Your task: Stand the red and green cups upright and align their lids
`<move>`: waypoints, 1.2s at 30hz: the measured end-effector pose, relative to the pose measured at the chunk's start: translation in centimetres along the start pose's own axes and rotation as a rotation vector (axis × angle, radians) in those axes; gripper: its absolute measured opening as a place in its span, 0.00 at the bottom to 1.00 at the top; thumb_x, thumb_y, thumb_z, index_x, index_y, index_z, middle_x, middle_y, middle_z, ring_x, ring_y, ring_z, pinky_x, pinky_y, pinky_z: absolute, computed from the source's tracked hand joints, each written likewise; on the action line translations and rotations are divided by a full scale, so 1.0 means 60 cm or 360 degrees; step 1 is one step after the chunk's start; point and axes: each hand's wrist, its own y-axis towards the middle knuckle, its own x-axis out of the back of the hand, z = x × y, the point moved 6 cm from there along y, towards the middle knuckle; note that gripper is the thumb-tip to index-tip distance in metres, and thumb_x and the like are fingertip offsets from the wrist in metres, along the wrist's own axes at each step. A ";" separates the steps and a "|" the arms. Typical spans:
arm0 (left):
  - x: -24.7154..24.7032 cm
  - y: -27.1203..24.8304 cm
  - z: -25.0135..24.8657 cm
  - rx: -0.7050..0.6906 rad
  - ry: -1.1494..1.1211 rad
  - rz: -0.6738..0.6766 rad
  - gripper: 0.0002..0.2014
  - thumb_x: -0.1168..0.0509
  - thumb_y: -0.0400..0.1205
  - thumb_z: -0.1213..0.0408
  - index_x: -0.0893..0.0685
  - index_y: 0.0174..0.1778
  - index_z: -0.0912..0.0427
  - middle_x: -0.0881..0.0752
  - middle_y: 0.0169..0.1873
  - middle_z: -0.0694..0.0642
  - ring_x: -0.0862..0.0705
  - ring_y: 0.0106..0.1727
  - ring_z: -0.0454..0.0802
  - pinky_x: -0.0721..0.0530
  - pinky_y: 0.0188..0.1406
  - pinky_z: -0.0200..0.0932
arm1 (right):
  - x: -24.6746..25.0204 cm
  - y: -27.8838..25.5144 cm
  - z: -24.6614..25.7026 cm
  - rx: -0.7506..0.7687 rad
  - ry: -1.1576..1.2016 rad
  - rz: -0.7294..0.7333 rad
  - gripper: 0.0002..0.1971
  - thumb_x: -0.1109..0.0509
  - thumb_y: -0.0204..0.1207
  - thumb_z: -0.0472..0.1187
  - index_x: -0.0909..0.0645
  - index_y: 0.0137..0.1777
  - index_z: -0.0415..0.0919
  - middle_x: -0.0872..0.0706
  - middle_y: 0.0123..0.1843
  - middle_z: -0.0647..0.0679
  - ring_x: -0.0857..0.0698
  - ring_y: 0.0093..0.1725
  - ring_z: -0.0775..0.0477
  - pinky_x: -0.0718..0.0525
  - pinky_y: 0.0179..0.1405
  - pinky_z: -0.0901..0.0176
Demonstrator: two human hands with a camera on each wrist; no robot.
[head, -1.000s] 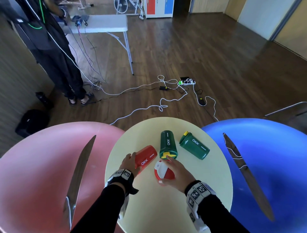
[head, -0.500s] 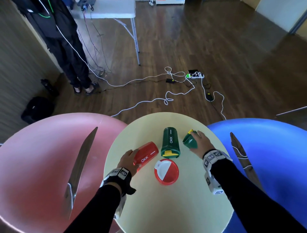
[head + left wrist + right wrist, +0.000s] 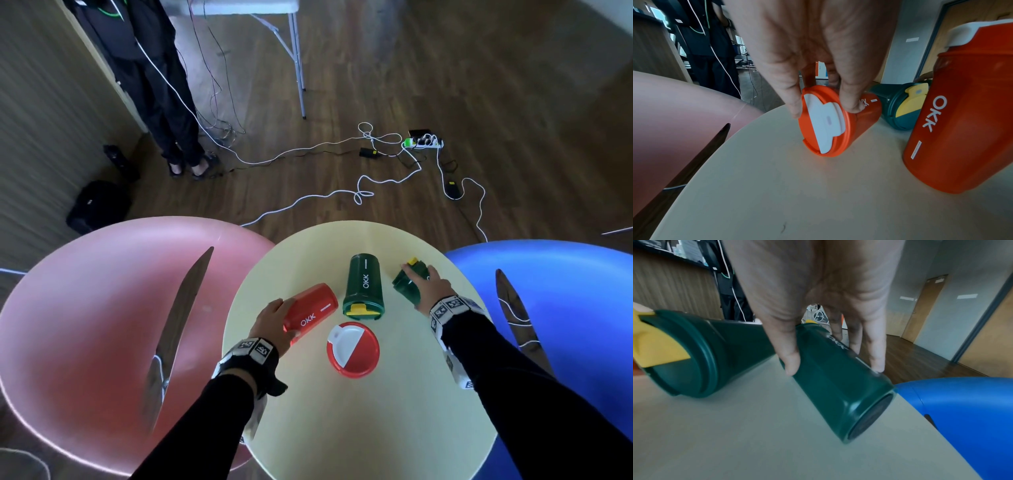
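Wooden flooring strewn with white cables surrounds a round, pale yellow worktop (image 3: 342, 421) in the head view, flanked by a pink chair (image 3: 85, 325) and a blue chair (image 3: 555, 308). A folding table and a standing person's legs are seen at the far side of the room. Near the middle of the worktop one red cup (image 3: 353, 349) stands upright, seen from above. Beside it, toward the left edge, a second red cup (image 3: 313, 313) lies on its side and is gripped at its lid end by the left hand (image 3: 274, 320). One green cup (image 3: 363, 287) lies untouched toward the far edge; another green cup (image 3: 409, 284), near the right edge, is gripped by the right hand (image 3: 430, 286).

From the left wrist, the fingers (image 3: 851, 99) are seen curled over the rim of the lying cup's lid (image 3: 824, 121), the thumb on the other side.

From the right wrist, the green cup (image 3: 838, 379) is shown tilted, its base close to the worktop's right edge, held between thumb and fingers.

A grip on the lid alone may loosen it as the cup is raised. The green cup could slip off the nearby edge, and the untouched green cup may roll if bumped.
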 end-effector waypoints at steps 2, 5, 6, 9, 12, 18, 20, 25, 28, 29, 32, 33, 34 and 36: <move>0.000 0.000 -0.001 0.0007 0.0008 -0.0005 0.35 0.32 0.77 0.58 0.40 0.80 0.49 0.36 0.78 0.55 0.36 0.78 0.56 0.35 0.76 0.48 | 0.002 -0.004 0.003 0.0004 -0.0011 -0.0041 0.43 0.35 0.75 0.31 0.52 0.79 0.68 0.46 0.81 0.39 0.32 0.71 0.30 0.20 0.60 0.42; 0.001 0.000 -0.003 0.0004 0.0009 -0.0017 0.35 0.32 0.77 0.59 0.39 0.80 0.48 0.36 0.78 0.55 0.35 0.78 0.56 0.35 0.76 0.47 | 0.004 -0.011 0.009 -0.0005 -0.0022 -0.0061 0.37 0.35 0.76 0.35 0.45 0.74 0.69 0.42 0.78 0.42 0.33 0.70 0.32 0.21 0.58 0.38; 0.001 -0.001 -0.004 0.0001 0.0010 -0.0018 0.35 0.32 0.77 0.59 0.39 0.80 0.48 0.36 0.78 0.56 0.35 0.78 0.56 0.35 0.76 0.47 | 0.004 -0.014 0.011 -0.0010 -0.0021 -0.0071 0.34 0.34 0.76 0.37 0.44 0.73 0.69 0.41 0.76 0.43 0.33 0.69 0.32 0.22 0.57 0.37; 0.001 -0.001 -0.004 -0.0003 0.0026 -0.0021 0.35 0.32 0.78 0.59 0.40 0.80 0.49 0.37 0.78 0.56 0.36 0.78 0.56 0.36 0.76 0.47 | 0.000 -0.021 0.016 -0.0030 -0.0015 -0.0091 0.27 0.33 0.75 0.40 0.39 0.66 0.64 0.36 0.69 0.43 0.31 0.64 0.33 0.25 0.56 0.33; -0.001 -0.001 -0.004 0.0004 0.0022 -0.0011 0.35 0.33 0.78 0.59 0.40 0.80 0.49 0.38 0.79 0.55 0.37 0.78 0.56 0.36 0.76 0.47 | -0.008 -0.028 0.017 -0.0069 -0.0041 -0.0069 0.23 0.33 0.75 0.38 0.38 0.61 0.60 0.35 0.66 0.42 0.31 0.63 0.31 0.26 0.59 0.25; 0.000 -0.003 -0.005 -0.0002 0.0023 -0.0021 0.35 0.32 0.78 0.59 0.39 0.80 0.49 0.37 0.78 0.56 0.35 0.77 0.57 0.34 0.75 0.48 | -0.003 -0.045 0.014 -0.0010 -0.0047 -0.0053 0.22 0.34 0.73 0.34 0.36 0.60 0.56 0.34 0.63 0.42 0.29 0.60 0.33 0.22 0.56 0.32; -0.001 -0.003 -0.004 0.0000 0.0027 -0.0019 0.35 0.32 0.78 0.59 0.39 0.80 0.50 0.36 0.78 0.56 0.35 0.77 0.57 0.35 0.76 0.48 | 0.002 -0.055 0.012 0.0028 0.0017 -0.0122 0.23 0.31 0.72 0.37 0.36 0.60 0.56 0.33 0.63 0.42 0.27 0.58 0.32 0.19 0.53 0.35; -0.002 -0.001 -0.001 0.0012 -0.0005 -0.0012 0.35 0.32 0.77 0.59 0.38 0.79 0.49 0.35 0.77 0.55 0.33 0.76 0.56 0.32 0.74 0.50 | 0.022 -0.092 0.011 0.0133 0.0397 -0.0370 0.23 0.25 0.69 0.39 0.34 0.58 0.48 0.30 0.62 0.41 0.20 0.50 0.31 0.17 0.47 0.44; -0.003 -0.002 -0.003 0.0013 -0.0016 -0.0006 0.35 0.31 0.76 0.60 0.38 0.79 0.49 0.35 0.77 0.55 0.32 0.76 0.57 0.30 0.73 0.50 | 0.022 -0.112 0.005 0.0175 0.0770 -0.0485 0.25 0.23 0.67 0.38 0.31 0.59 0.39 0.31 0.60 0.40 0.20 0.46 0.36 0.20 0.48 0.49; -0.003 -0.002 -0.004 0.0015 -0.0014 -0.0009 0.35 0.31 0.76 0.60 0.38 0.79 0.49 0.35 0.77 0.55 0.32 0.75 0.57 0.30 0.73 0.50 | 0.020 -0.119 0.002 0.0171 0.0880 -0.0522 0.25 0.22 0.67 0.38 0.31 0.59 0.38 0.31 0.58 0.41 0.23 0.46 0.40 0.21 0.48 0.50; -0.003 -0.002 -0.003 0.0015 -0.0008 -0.0008 0.35 0.31 0.76 0.60 0.38 0.79 0.49 0.35 0.76 0.55 0.32 0.75 0.57 0.30 0.73 0.49 | 0.006 -0.142 -0.008 0.0109 0.1082 -0.0620 0.25 0.20 0.64 0.38 0.32 0.54 0.38 0.31 0.55 0.43 0.27 0.45 0.46 0.24 0.47 0.53; -0.003 -0.002 -0.003 0.0010 -0.0003 -0.0004 0.35 0.31 0.76 0.60 0.38 0.79 0.49 0.35 0.76 0.55 0.32 0.75 0.57 0.30 0.73 0.48 | 0.000 -0.149 -0.012 0.0071 0.1099 -0.0641 0.25 0.19 0.63 0.39 0.33 0.52 0.39 0.31 0.54 0.44 0.28 0.45 0.47 0.23 0.47 0.52; -0.004 -0.001 -0.003 0.0004 -0.0001 -0.0001 0.35 0.31 0.76 0.60 0.38 0.79 0.50 0.34 0.76 0.55 0.31 0.75 0.57 0.30 0.73 0.48 | -0.007 -0.155 -0.016 0.0037 0.1108 -0.0658 0.26 0.18 0.62 0.39 0.34 0.50 0.41 0.31 0.54 0.44 0.28 0.45 0.46 0.22 0.47 0.50; -0.004 -0.001 -0.003 -0.0003 -0.0007 0.0002 0.36 0.31 0.75 0.60 0.38 0.79 0.50 0.34 0.76 0.56 0.32 0.75 0.57 0.31 0.73 0.48 | -0.019 -0.166 -0.024 -0.0014 0.1098 -0.0658 0.27 0.18 0.61 0.39 0.35 0.48 0.41 0.33 0.53 0.44 0.29 0.43 0.46 0.21 0.46 0.49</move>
